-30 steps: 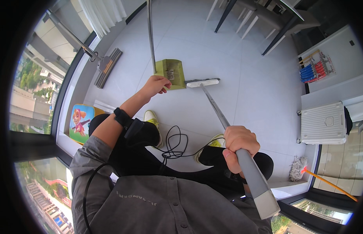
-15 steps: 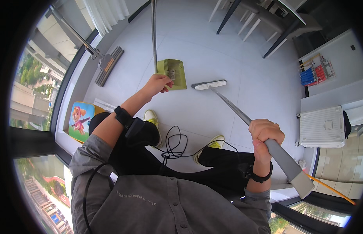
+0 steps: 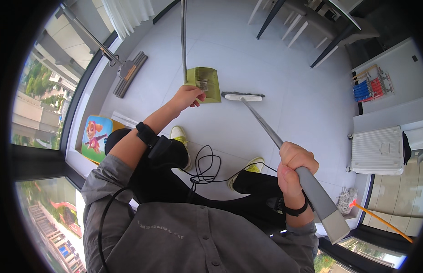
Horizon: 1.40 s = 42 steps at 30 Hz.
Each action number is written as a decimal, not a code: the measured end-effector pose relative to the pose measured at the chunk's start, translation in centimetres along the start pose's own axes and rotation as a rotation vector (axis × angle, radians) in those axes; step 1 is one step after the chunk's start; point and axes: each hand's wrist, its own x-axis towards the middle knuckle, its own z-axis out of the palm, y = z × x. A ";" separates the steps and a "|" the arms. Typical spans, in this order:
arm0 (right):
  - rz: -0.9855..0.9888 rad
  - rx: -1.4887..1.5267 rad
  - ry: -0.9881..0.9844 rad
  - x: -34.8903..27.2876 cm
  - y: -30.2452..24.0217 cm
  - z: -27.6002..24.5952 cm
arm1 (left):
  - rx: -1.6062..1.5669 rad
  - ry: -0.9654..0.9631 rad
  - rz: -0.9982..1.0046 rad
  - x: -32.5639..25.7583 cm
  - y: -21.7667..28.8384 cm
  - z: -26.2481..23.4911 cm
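My right hand (image 3: 295, 166) is wrapped round the thick grey grip of a broom (image 3: 318, 200). Its thin shaft slants down to a white head with dark bristles, resting on the floor close to the right edge of a green dustpan (image 3: 213, 93). Grey dust or fluff lies in the pan, beside its row of comb teeth. My left hand (image 3: 189, 96) reaches over the pan's near left part with its fingers curled in. The pan's metal pole runs far upward, its lower end meeting the back of that hand; what the fingers hold, if anything, is hidden.
A black cable (image 3: 204, 170) lies looped between my shoes. Left stand a flat mop (image 3: 130, 75) and a picture-covered box (image 3: 96, 136). Right are a white suitcase (image 3: 377, 150), a string mop (image 3: 347, 200) and a red and blue rack (image 3: 374, 87). Table and chairs (image 3: 329, 29) stand at the far right.
The broom head has turned to lie more level and come closer to the dustpan's edge. My right hand has shifted left and slightly down with the grip. My left hand stays over the dustpan.
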 end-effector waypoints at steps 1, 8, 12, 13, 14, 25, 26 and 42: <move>-0.003 0.008 -0.022 -0.3 0.0 0.0 | -0.024 -0.007 -0.003 0.0 -0.4 0.0; -0.143 0.095 0.256 1.5 -0.7 -7.3 | -0.097 0.000 0.021 -0.3 0.0 0.0; -0.280 0.096 0.382 2.5 -2.3 -12.3 | -0.111 0.002 0.065 -0.6 0.3 0.2; -0.324 0.040 0.332 2.7 -2.3 -13.1 | -0.135 -0.002 0.060 -0.5 0.3 0.2; -0.361 -0.010 0.284 3.0 -2.3 -13.5 | -0.131 -0.027 0.067 -0.5 0.3 0.0; 0.257 -1.155 -0.689 -0.2 7.4 -9.7 | -0.143 -0.124 0.048 -0.6 0.9 0.3; 0.351 -1.166 -0.755 -1.3 7.7 -9.2 | -0.118 -0.156 0.061 -1.1 1.5 1.3; 0.242 -1.175 -0.777 -5.4 12.0 -1.2 | 0.053 -0.591 -0.408 -6.4 -0.1 12.5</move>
